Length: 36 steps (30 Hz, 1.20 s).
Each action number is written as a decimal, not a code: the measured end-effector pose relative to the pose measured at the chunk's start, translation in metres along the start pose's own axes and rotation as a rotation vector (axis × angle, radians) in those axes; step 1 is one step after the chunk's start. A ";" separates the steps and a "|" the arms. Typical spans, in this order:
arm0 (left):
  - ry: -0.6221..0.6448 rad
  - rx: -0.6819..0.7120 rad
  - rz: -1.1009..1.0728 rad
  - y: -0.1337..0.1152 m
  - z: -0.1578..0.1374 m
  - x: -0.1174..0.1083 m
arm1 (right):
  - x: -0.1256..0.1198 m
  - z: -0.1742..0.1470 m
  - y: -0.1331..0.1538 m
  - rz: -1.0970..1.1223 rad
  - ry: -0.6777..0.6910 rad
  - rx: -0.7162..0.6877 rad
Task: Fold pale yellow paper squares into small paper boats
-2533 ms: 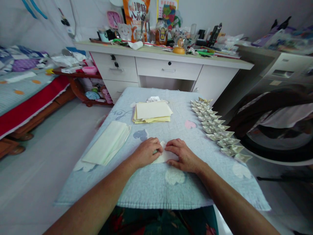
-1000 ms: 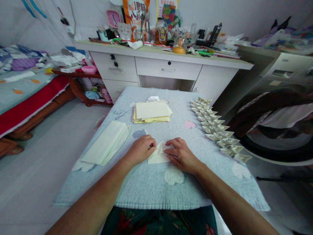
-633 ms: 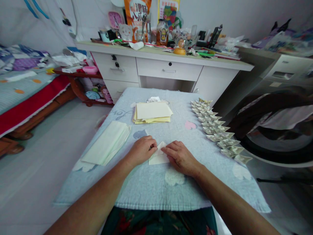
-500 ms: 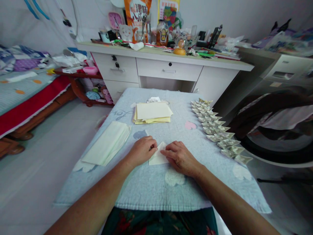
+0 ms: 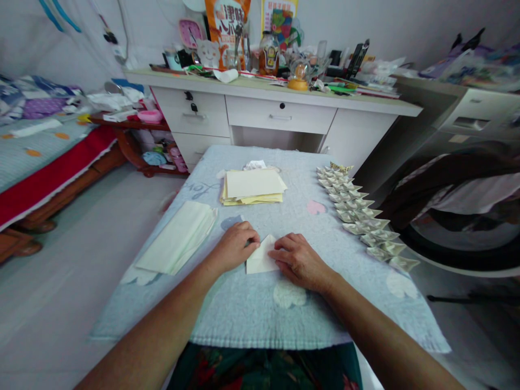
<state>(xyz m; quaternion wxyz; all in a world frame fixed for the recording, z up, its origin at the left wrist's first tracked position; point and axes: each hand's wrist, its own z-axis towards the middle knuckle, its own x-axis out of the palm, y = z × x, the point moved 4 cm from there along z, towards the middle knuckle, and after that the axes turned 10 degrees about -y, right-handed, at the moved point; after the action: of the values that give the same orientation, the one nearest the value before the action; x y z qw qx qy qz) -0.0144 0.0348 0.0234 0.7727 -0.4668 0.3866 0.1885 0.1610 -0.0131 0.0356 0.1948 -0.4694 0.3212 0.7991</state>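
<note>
A small folded sheet of pale paper [image 5: 259,264] lies on the cloth-covered table between my hands, its top folded to a point. My left hand [image 5: 236,248] has its fingers curled, thumb and forefinger closed at the paper's upper left edge. From the other side, my right hand [image 5: 301,261] bends over the paper's right part, fingertips pressing on it; that corner is hidden beneath. Left of my left hand is a stack of long folded pale papers [image 5: 176,238]. Farther back sits a pile of cream and yellow sheets [image 5: 254,184].
Rows of folded pointed paper pieces [image 5: 357,214] line the table's right side. Crumpled white paper [image 5: 255,164] lies behind the pile. Beyond the table [image 5: 268,325] stands a cluttered white desk [image 5: 280,114]; a washing machine [image 5: 467,116] is at right, a bed [image 5: 52,157] at left.
My left fingers have shifted very slightly left along the paper's edge, and a bit more of the paper shows. My right hand stays nearly in place.
</note>
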 end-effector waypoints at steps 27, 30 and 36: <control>0.072 0.018 0.028 0.002 -0.001 0.007 | 0.000 0.000 0.002 -0.032 0.009 -0.013; 0.083 0.035 0.055 0.002 -0.003 0.009 | -0.001 0.000 0.003 -0.034 0.005 -0.018; 0.088 0.046 0.068 0.001 -0.003 0.009 | -0.002 0.003 0.008 -0.021 0.044 -0.021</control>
<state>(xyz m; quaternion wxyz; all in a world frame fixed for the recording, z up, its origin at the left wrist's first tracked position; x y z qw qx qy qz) -0.0108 0.0320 0.0149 0.7587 -0.4431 0.4402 0.1850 0.1553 -0.0165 0.0405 0.1913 -0.4925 0.3120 0.7896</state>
